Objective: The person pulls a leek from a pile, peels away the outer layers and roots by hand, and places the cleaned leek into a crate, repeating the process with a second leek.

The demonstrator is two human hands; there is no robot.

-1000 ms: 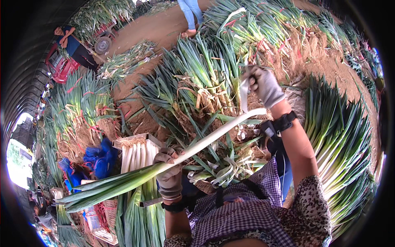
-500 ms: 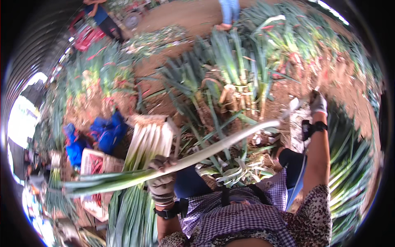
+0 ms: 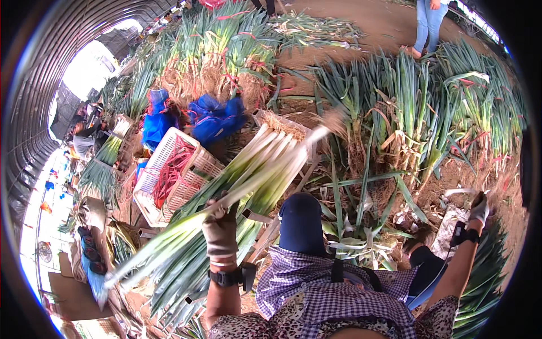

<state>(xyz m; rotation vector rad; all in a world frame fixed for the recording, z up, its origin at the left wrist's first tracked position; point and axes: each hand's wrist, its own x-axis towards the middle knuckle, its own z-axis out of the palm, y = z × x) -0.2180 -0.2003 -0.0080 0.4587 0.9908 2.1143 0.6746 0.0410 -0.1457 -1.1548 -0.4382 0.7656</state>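
My left hand (image 3: 220,230), in a grey glove, grips a long green onion (image 3: 169,237) with a thick white stalk and green leaves. The onion is blurred, its root end pointing to the far right, above a pile of cleaned green onions (image 3: 189,282). That pile lies slantwise on a low stand, root ends away from me. At the right, my gloved right hand (image 3: 480,208) is closed, out over the ground by a pale slab (image 3: 450,230). Something thin may stick out past its fingers, but blur hides what it is.
A white plastic crate (image 3: 169,209) of red ties stands left of the pile, with blue bags (image 3: 217,118) behind. Uncleaned green onions (image 3: 406,107) stand upright ahead; more leaves (image 3: 480,277) lie at my right. A person in jeans (image 3: 430,25) stands at the far right.
The green onion in my left hand has swung over the pile, away from my right hand. My right hand has drawn apart toward the right. The view has turned left.
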